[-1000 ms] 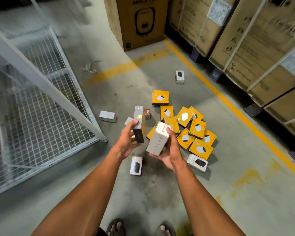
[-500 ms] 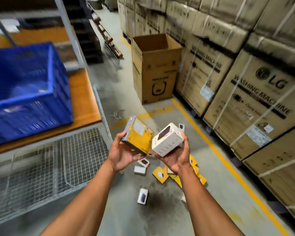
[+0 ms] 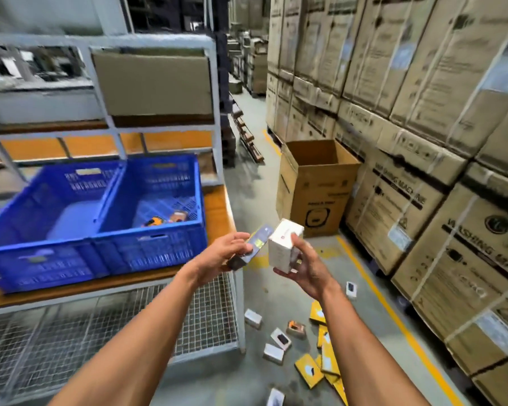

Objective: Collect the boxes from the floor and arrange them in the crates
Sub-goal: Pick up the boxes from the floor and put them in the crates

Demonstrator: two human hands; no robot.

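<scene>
My left hand (image 3: 222, 254) grips a yellow and grey box (image 3: 254, 243), held edge-on just right of the shelf corner. My right hand (image 3: 304, 266) holds a white box (image 3: 282, 244) upright beside it; the two boxes nearly touch. Two blue crates stand side by side on the orange shelf: the left crate (image 3: 41, 250) and the right crate (image 3: 156, 244), which holds a few small orange items. Several yellow boxes (image 3: 308, 370) and white boxes (image 3: 280, 338) lie scattered on the concrete floor below my right arm.
A white metal rack with an orange shelf (image 3: 217, 212) and wire mesh (image 3: 100, 326) fills the left. An open cardboard carton (image 3: 314, 194) stands ahead. Stacked washing-machine cartons (image 3: 423, 200) line the right behind a yellow floor line (image 3: 373, 282).
My view has risen from the floor pile toward the rack, bringing both blue crates into sight. Both hands carried their boxes up and leftward, close to the right crate.
</scene>
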